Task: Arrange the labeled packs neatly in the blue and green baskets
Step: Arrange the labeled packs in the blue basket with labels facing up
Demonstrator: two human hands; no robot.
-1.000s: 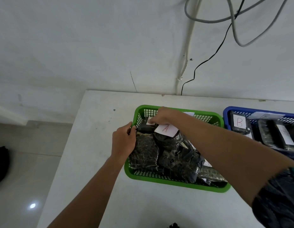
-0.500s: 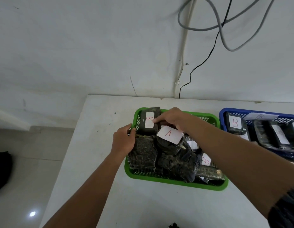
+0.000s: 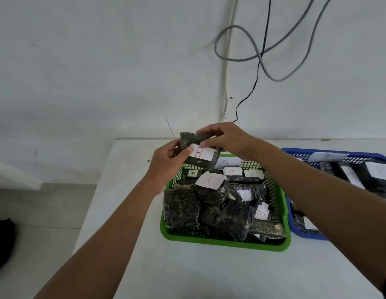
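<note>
Both hands hold a dark pack with a white label marked B (image 3: 200, 153) in the air above the far left corner of the green basket (image 3: 222, 242). My left hand (image 3: 167, 161) pinches its left end, and my right hand (image 3: 225, 138) grips its top and right side. Inside the green basket lie several dark packs, most labeled A (image 3: 209, 180), and one labeled B (image 3: 261, 213) near its right wall. The blue basket (image 3: 304, 233) stands to the right with more labeled dark packs (image 3: 351, 175), partly behind my right forearm.
The baskets sit on a white table (image 3: 187, 272) pushed against a white wall. Its left edge drops to a tiled floor (image 3: 36, 212). Grey and black cables (image 3: 259, 61) hang on the wall behind the baskets. A dark object (image 3: 2, 240) lies on the floor at far left.
The B pack has come up out of the green basket's far left corner. My left hand left the basket rim and now holds the pack together with my right hand.
</note>
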